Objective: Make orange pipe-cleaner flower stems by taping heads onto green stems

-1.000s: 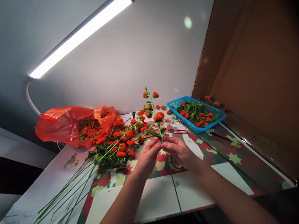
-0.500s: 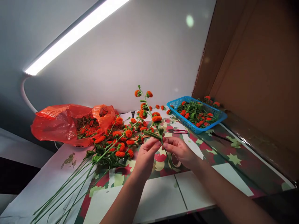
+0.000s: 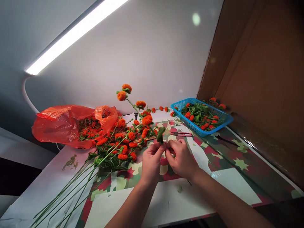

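Observation:
My left hand (image 3: 151, 160) and my right hand (image 3: 181, 158) meet at the middle, fingertips almost touching. Between them they pinch an artificial flower stem (image 3: 132, 104), which leans up to the left. It carries several fuzzy orange pompom blossoms (image 3: 147, 120), and a curled dark green leaf (image 3: 161, 135) sits just above my left fingertips. The pinched part of the stem is hidden by the fingers; a thin dark end shows below my right wrist. Left of my hands lies a pile of finished-looking orange flower stems (image 3: 123, 149), their long green stalks pointing toward the lower left.
A red plastic bag (image 3: 59, 128) of orange blossoms lies at the back left. A blue basket (image 3: 201, 131) of blossoms and greenery stands back right. Pink thread snips (image 3: 181, 134), a tape roll (image 3: 172, 123) and black-handled tool (image 3: 226, 140) lie between. A lamp (image 3: 78, 34) hangs above.
The flower stem has tipped further left and turned, so its blossoms face differently. My right hand has rolled over, knuckles up, with its fingers more curled. My left hand stays nearly in place.

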Tool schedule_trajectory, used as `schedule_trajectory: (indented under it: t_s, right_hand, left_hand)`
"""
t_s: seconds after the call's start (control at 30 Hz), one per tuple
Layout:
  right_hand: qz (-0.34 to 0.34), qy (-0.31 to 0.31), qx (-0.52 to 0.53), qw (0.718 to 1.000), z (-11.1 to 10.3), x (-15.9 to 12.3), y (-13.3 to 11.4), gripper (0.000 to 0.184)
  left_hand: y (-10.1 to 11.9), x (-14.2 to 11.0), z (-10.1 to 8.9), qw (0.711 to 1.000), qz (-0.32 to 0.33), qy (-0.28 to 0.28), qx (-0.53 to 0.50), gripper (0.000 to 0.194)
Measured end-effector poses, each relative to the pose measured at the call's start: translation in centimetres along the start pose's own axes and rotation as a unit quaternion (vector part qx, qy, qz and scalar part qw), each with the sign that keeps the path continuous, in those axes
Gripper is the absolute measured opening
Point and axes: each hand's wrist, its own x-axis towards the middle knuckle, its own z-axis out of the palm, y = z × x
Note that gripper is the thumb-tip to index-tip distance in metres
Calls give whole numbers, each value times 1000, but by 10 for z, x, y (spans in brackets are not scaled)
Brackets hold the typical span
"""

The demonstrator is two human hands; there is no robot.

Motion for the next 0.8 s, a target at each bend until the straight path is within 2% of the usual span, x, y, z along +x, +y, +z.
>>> schedule_trajectory:
  t_s: [0.07,0.17,0.27,0.37,0.5,0.63,0.8]
  right_hand:
    - [34,-28,80,996,-3,1,0,16]
    - [81,-84,223,968,-9,3,0,19]
    - [102,-76,268,955,-13,4,-1,19]
    - [108,-46,243,963,-14,2,-2,17]
    - [63,-27,171,983,-13,0,-3,17]
    - [4,3,70,998,-10,-1,-3,13]
    - [-54,43,-39,997,-5,-3,-4,16]
  left_hand:
    - [1,0,-1,1000,10,-10,-6,20]
    - [0,1,-5,1000,18,-25,-2,21]
    - [0,2,-7,999,11,-32,2,22]
    - [1,3,-6,1000,7,-18,-17,22]
    - [4,3,-6,998,-3,20,-56,26]
    - [5,5,-11,1000,26,15,-1,22]
    - [5,6,-10,1000,5,15,-4,25]
